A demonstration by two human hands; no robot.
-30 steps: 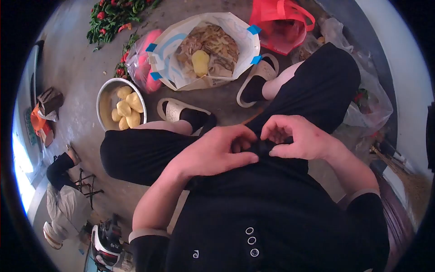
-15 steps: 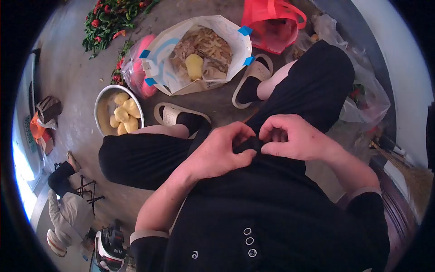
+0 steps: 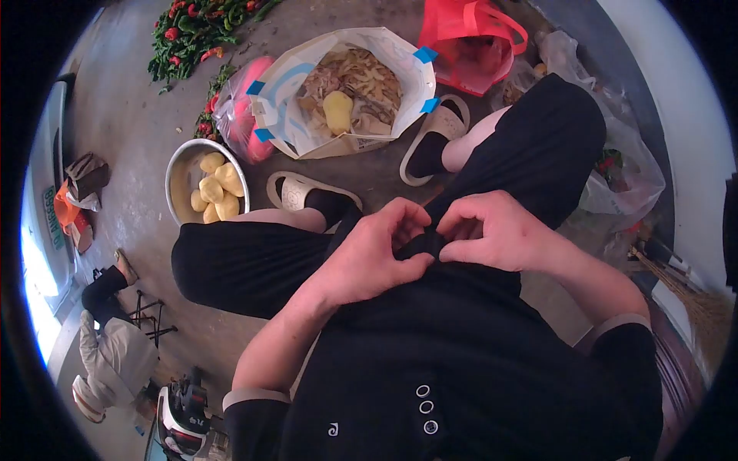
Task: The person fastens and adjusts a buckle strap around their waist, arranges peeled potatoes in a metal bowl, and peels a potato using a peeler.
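Observation:
My left hand [image 3: 373, 252] and my right hand [image 3: 500, 230] are close together over my lap, fingers curled inward. Between them a fold of black cloth [image 3: 421, 246] bunches up at the hem of my black shirt, pinched from both sides. The exact fingertip grip is partly hidden. Beyond my feet stands an open white bag [image 3: 269, 115] with blue tabs on its rim. It contains peelings [image 3: 361, 77] and a peeled potato [image 3: 338, 112]. Left of my feet, a metal bowl [image 3: 174, 180] holds several peeled potatoes [image 3: 211, 188].
Green and red peppers [image 3: 192, 38] lie on the floor at the far left. A pink bag [image 3: 257, 138] and a red bag [image 3: 469, 54] flank the white bag. Clear plastic bags [image 3: 630, 177] lie at right, near a broom [image 3: 684, 288]. Another person [image 3: 115, 353] is at lower left.
The view has shifted slightly, so the floor items appear a little to the right. My hands stay on the cloth, almost unmoved.

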